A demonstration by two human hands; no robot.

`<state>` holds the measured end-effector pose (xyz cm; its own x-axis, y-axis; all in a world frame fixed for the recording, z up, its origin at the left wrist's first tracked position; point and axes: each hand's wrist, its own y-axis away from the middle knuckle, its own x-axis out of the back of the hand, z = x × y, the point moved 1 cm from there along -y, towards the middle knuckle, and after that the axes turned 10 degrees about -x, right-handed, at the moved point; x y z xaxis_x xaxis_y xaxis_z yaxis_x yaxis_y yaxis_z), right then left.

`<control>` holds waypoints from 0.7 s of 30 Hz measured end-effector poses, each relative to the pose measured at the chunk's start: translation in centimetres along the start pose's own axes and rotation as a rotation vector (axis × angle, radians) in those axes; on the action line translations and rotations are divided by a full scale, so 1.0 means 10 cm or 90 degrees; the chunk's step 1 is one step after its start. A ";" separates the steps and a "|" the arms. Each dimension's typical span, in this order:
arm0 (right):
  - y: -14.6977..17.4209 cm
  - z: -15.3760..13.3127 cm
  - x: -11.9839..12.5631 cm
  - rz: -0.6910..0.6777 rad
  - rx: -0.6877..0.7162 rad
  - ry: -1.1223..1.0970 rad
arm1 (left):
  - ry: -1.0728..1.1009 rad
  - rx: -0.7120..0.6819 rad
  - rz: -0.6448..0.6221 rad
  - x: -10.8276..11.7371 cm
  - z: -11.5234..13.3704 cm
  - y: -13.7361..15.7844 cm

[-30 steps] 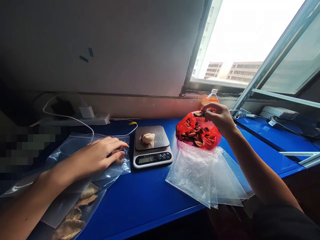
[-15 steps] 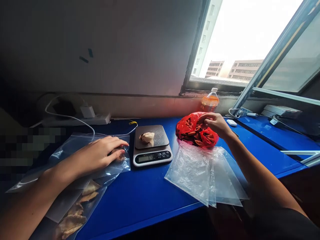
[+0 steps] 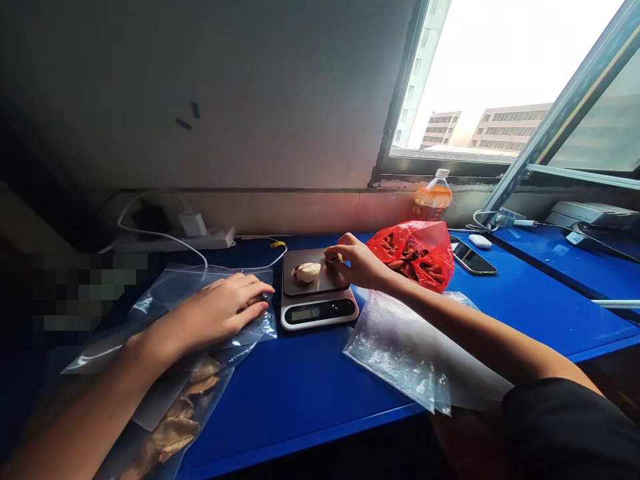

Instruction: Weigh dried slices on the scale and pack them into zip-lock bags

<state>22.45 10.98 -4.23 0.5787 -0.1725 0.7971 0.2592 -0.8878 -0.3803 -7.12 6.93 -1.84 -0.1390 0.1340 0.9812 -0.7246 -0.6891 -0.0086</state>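
Observation:
My right hand [image 3: 353, 262] reaches over the right side of the small digital scale [image 3: 318, 311], its fingertips pinched on a dark dried piece just above the pan. A pale lump [image 3: 307, 271] lies on the scale's pan. My left hand [image 3: 223, 309] rests flat, fingers apart, on a clear plastic bag [image 3: 150, 307] left of the scale. A red plastic bag [image 3: 419, 251] holding dried brown pieces sits to the right of the scale.
Empty clear bags [image 3: 400, 350] lie at the front right of the blue table [image 3: 300, 393]. More bags with tan dried slices [image 3: 173, 427] lie front left. A phone [image 3: 473, 259], a white case [image 3: 480, 241], an orange drink bottle [image 3: 433, 197] and a power strip [image 3: 200, 237] stand behind.
My right hand left the red bag and moved left to the scale's pan with a dark piece. The left hand stayed on the clear bag. The view shifted a little.

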 end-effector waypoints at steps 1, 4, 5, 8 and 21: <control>-0.06 0.00 -0.03 -0.019 0.002 -0.009 | -0.003 0.001 -0.006 0.00 0.01 0.01; -0.09 -0.03 0.06 -0.087 -0.002 -0.054 | -0.008 0.007 -0.011 0.01 0.02 0.02; -0.05 -0.04 0.15 -0.084 0.004 -0.070 | -0.008 0.008 -0.010 0.01 0.02 0.02; 0.18 0.05 0.53 0.046 0.039 -0.070 | -0.004 0.005 -0.011 0.00 0.01 0.01; 0.66 1.29 1.08 0.002 -0.235 0.205 | -0.025 0.007 -0.043 -0.06 0.00 -0.04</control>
<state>40.37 8.71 -4.15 0.2961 -0.2466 0.9228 -0.0672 -0.9691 -0.2374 -6.73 7.15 -2.47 -0.0632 0.1530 0.9862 -0.7235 -0.6877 0.0603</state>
